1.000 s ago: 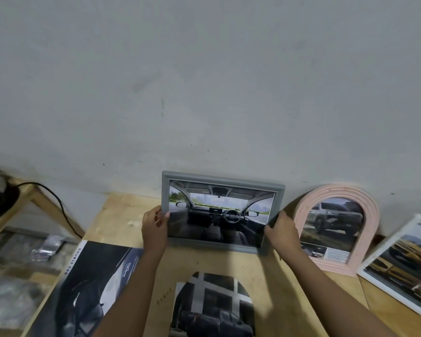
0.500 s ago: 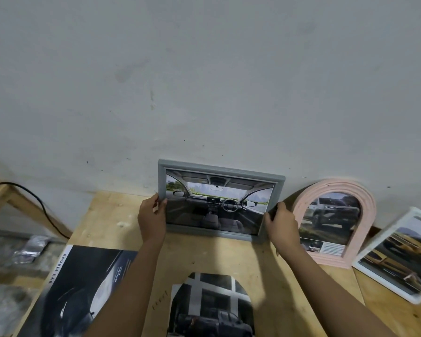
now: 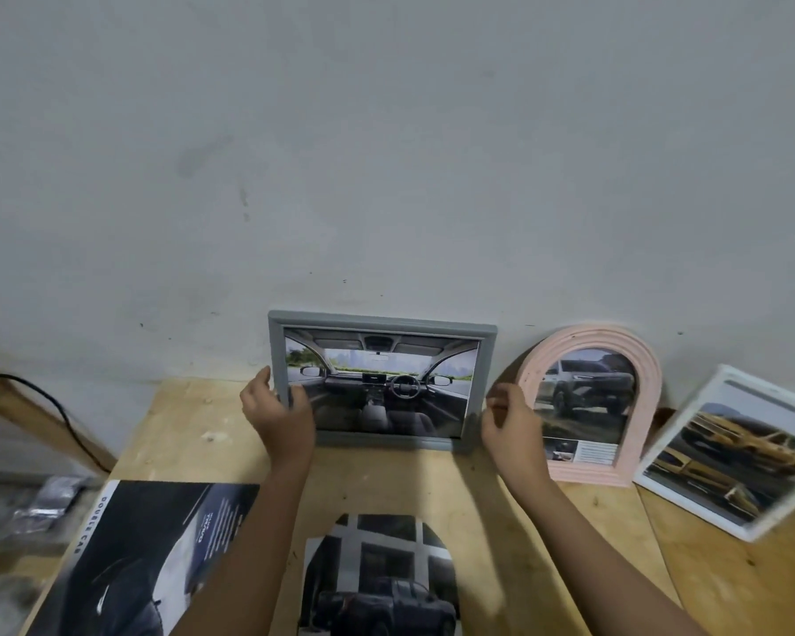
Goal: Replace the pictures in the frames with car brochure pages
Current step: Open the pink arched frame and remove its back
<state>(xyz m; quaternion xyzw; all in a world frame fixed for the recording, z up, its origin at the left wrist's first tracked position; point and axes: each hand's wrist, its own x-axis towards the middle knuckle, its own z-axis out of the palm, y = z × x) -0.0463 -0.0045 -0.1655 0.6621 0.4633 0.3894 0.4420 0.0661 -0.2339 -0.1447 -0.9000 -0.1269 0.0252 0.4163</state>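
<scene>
Hands (image 3: 278, 415) (image 3: 511, 422) at grey frame (image 3: 382, 324), "DOUBLE CAB" brochure (image 3: 157, 548)

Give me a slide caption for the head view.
Left hand grips the grey frame against the wall, right hand beside it, pink frame alongside.

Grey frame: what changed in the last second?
The right hand has released its grip on the right edge of the grey frame and now hangs beside it, fingers loosely curled. The left hand still grips the left edge. The frame stays upright against the wall; the pink arched frame and the brochure are unchanged.
</scene>
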